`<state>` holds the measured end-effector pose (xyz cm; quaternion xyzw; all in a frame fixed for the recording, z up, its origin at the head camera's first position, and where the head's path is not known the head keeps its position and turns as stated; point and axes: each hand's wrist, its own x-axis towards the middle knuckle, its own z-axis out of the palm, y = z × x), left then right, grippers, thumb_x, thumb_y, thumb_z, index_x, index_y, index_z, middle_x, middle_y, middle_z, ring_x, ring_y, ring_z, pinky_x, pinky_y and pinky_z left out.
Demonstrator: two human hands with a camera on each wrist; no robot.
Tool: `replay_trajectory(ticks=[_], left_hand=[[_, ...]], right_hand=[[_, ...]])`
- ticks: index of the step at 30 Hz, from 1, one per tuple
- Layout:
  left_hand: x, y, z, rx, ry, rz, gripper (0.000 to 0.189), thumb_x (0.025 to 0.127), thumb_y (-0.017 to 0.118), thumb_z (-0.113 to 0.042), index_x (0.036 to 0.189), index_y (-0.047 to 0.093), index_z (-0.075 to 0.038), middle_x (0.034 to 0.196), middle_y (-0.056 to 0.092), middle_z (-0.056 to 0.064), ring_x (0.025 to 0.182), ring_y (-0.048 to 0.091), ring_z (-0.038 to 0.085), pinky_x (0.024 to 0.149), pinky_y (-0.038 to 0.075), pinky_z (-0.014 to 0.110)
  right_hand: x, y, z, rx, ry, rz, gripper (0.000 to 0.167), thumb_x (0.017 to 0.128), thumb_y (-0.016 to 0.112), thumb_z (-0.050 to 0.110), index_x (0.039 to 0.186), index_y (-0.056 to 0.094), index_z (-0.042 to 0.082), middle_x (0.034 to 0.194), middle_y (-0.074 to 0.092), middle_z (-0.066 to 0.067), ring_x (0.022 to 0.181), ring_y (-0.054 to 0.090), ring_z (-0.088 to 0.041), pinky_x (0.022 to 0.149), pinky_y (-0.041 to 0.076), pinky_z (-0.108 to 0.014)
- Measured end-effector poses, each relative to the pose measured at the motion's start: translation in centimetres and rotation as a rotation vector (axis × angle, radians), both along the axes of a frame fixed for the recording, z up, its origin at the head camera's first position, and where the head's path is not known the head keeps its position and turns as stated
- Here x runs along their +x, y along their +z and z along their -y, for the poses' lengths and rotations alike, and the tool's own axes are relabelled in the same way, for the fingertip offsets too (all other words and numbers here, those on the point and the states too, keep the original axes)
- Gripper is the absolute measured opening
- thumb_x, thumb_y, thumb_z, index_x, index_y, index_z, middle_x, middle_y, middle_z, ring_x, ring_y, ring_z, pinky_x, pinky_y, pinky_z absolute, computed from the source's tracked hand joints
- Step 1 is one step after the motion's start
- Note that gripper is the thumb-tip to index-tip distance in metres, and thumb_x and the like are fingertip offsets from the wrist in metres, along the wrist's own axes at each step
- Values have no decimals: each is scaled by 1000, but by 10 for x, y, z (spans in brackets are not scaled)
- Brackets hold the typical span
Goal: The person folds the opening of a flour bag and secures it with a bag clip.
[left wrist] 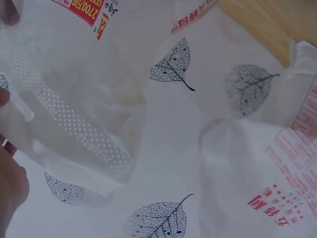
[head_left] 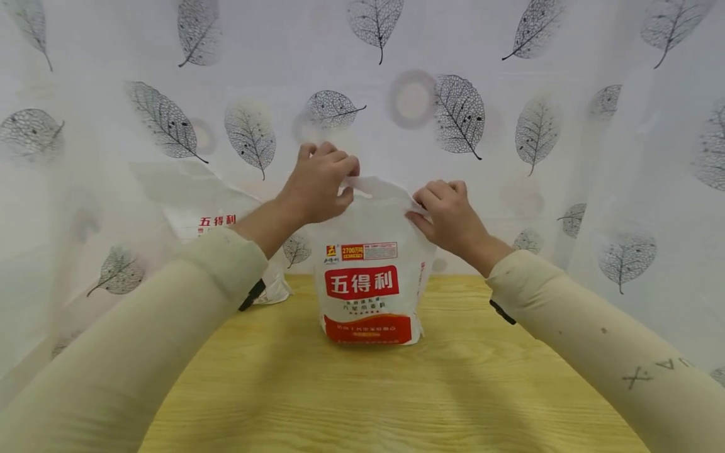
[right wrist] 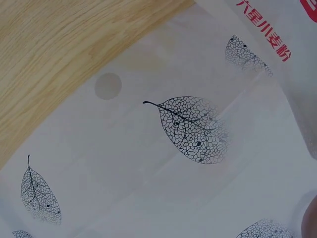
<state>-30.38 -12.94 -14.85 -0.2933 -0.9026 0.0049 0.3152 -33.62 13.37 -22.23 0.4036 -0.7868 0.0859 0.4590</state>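
A white flour bag (head_left: 370, 223) with red and yellow print stands upright on the wooden table. My left hand (head_left: 320, 182) grips its top edge on the left, beside a cut-out slot. At the top right corner, my right hand (head_left: 453, 217) pinches the edge between thumb and fingers. The upper part of the bag looks flat, with its lower part fuller. In the left wrist view, the bag's dotted seal strip (left wrist: 74, 124) with printed dates crosses the left side. Only the bag's side (right wrist: 297, 74) shows at the upper right of the right wrist view.
A second white bag (head_left: 195, 195) with red lettering stands at the left, partly behind my left forearm. A white curtain (head_left: 600, 145) printed with dark leaves hangs right behind the table (head_left: 396, 402). Light wood grain covers the tabletop in front of the bag.
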Motion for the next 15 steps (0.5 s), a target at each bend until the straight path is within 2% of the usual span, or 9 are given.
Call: replay_trajectory(ticks=[3,5,7,9,12,15], left_hand=[[2,-4,-8,-21,-105,-7,31,89,67,-30,115,62,-15,118,66,4,114,50,27,105,29,51],[3,-7,-15,-53,-196,-54,32,89,71,-34,114,63,-15,117,66,5,113,52,27,103,33,50],[3,-10,-21,-99,-275,-125,28,88,75,-35,106,66,-15,112,67,5,109,55,27,98,38,47],[3,-13,-24,-145,-324,-160,27,89,74,-40,93,67,-14,108,66,6,105,56,27,94,41,45],[5,-16,-26,-183,-323,-119,34,93,67,-47,82,69,-15,107,66,5,103,56,25,92,44,43],[6,-18,-26,-186,-284,-73,38,97,61,-46,82,72,-13,109,66,6,104,56,25,88,46,42]], right_hand=[[1,-2,1,33,17,-38,22,86,79,15,91,61,4,84,57,-11,81,53,-30,80,35,-51],[1,-3,2,52,27,-60,20,86,79,13,90,62,5,83,56,-10,80,53,-29,79,35,-50],[1,-5,2,76,35,-79,19,85,79,13,89,63,6,83,57,-10,79,53,-29,78,36,-48],[0,-8,2,101,41,-90,19,86,79,16,90,63,6,83,57,-9,80,53,-28,77,37,-47],[-1,-11,0,132,61,-61,23,89,73,28,93,62,7,84,56,-8,80,51,-27,78,36,-47],[0,-13,-2,125,83,-7,30,91,62,37,95,63,8,86,56,-7,82,49,-27,81,34,-47]])
